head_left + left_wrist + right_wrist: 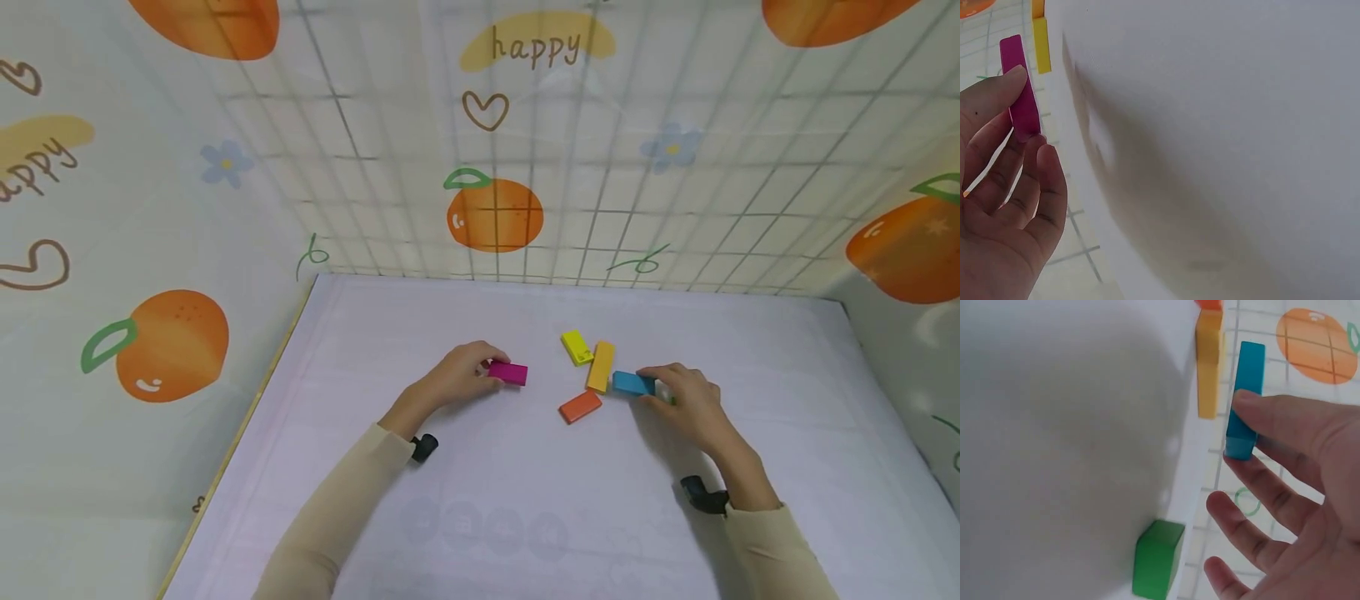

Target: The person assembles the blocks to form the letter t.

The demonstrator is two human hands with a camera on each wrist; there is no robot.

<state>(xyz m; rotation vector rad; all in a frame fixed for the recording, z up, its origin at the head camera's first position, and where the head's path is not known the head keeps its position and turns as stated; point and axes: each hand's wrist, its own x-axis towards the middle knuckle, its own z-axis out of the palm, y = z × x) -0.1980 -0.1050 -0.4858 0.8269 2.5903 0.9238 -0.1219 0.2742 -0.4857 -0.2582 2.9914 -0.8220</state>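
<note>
From the head view, the left hand (463, 373) has a magenta block (512, 374) pinched by its left end over the white table (480, 467), free end pointing toward the middle, probably so the fingers don't cover it. The right hand (690, 402) kinda mirrors that, pinching a blue block (631, 383) by its right end. Between the 2 hands lie 3 loose pieces: a yellow block (576, 347), an amber block (600, 367) and a red-orange block (581, 407), bunched close, which seems handy for either hand. Blue's free end is just beside amber; can't tell if they touch. In the left wrist view, the thumb lies along magenta's face with a fingertip at its lower end, hand only half curled, so the grip looks light. Over in the right wrist view, the thumb presses blue's side and the last 2 fingers hang loose, presumably because such a small piece only needs fingertips. A green block (1158, 560) sits on the table, apart from that hand.
</note>
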